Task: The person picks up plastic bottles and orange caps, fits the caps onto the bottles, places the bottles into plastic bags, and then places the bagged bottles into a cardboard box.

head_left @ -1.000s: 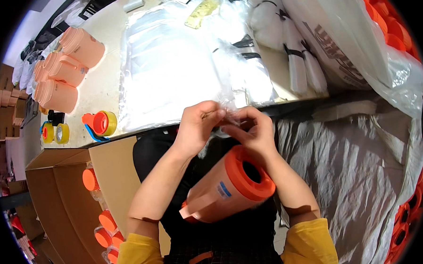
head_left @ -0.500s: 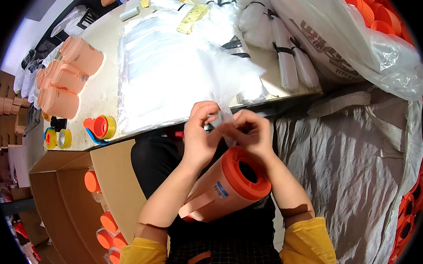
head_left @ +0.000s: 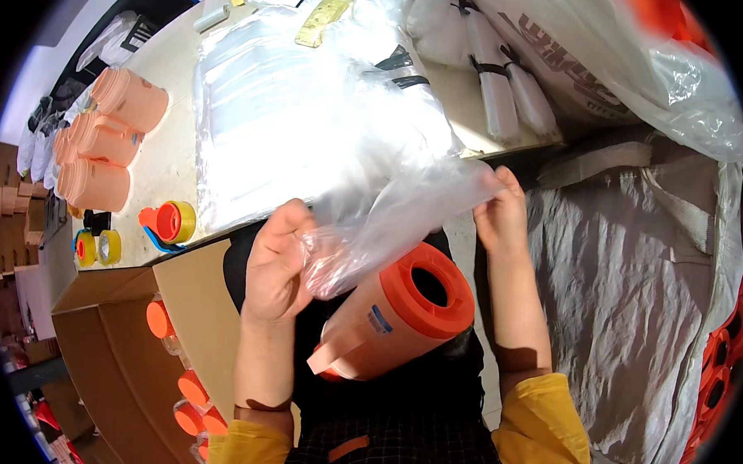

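Observation:
A clear plastic bag (head_left: 387, 219) is stretched sideways between my two hands, its mouth spread wide. My left hand (head_left: 277, 257) pinches one edge of it. At the opposite edge, my right hand (head_left: 501, 205) grips the film between thumb and fingers. Below the bag, a pale orange jug (head_left: 368, 340) lies tilted on my lap, its red-orange rim and dark round opening facing up and to the right. Its handle points to the lower left, and a small blue label is on its side. The bag hangs just above the jug and partly overlaps its upper side.
A stack of clear bags (head_left: 251, 129) covers the table, with tied bundles (head_left: 494, 94) behind. Several peach jugs (head_left: 96, 186) and tape rolls (head_left: 176, 221) stand at left. An open carton (head_left: 196, 298) holds orange-capped containers (head_left: 192, 387). A large sack (head_left: 623, 304) is at right.
My hands have moved apart, the left leftward and the right to the right, spreading the bag that was bunched between them. The jug stays on my lap, shifted slightly.

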Available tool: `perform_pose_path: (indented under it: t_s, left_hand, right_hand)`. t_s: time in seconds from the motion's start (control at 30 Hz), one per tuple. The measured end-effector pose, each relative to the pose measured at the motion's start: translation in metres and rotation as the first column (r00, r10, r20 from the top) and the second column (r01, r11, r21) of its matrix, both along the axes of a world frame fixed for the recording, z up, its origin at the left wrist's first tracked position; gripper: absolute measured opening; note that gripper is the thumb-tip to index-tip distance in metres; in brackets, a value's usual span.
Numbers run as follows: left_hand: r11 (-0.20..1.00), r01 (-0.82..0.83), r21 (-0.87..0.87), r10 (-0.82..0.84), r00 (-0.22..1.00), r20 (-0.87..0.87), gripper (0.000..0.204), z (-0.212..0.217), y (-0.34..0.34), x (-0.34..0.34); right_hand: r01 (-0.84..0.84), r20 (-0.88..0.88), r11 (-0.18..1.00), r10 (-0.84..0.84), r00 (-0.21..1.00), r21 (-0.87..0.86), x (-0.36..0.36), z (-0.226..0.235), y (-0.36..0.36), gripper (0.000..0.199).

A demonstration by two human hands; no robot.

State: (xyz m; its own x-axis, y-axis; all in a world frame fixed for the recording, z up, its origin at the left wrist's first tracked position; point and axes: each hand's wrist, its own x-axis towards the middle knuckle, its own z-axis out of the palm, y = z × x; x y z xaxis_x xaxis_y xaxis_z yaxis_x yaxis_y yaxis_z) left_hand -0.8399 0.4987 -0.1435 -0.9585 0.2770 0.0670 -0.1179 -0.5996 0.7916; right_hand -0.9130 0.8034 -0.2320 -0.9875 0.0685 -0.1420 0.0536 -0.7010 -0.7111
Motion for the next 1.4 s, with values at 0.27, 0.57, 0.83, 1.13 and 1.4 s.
perform_pose_path:
  t_s: [0.27,0.57,0.83,1.13,1.4]
  left_hand:
    - [0.807,-0.159,-0.568,0.238,0.969,0.067,0.016,-0.032,0.021,0.004]
    - [-0.039,-0.566,-0.824,0.215,0.800,-0.560,0.082,-0.041,-0.058,0.199]
    - [-0.318,-0.454,-0.832,0.645,0.540,-0.541,0.037,-0.025,-0.094,0.296]
    - [-0.022,-0.226,-0.974,1.000,-0.017,-0.019,0.031,-0.102,-0.355,0.438]
    - [0.322,-0.050,-0.945,0.946,-0.004,0.323,0.028,-0.161,-0.358,0.454]
  right_hand:
    - [0.360,-0.186,0.674,-0.319,0.929,0.645,0.119,-0.021,-0.041,0.029]
    - [-0.400,0.090,0.325,0.669,0.737,0.857,0.222,-0.023,-0.087,0.057]
    - [-0.648,0.047,0.060,0.988,0.147,0.759,0.184,0.074,-0.206,0.073]
    - [-0.637,-0.264,0.148,0.960,-0.091,0.757,0.216,0.097,-0.290,0.061]
    - [-0.708,0.162,0.036,0.964,0.209,0.705,0.177,0.039,-0.221,0.035]
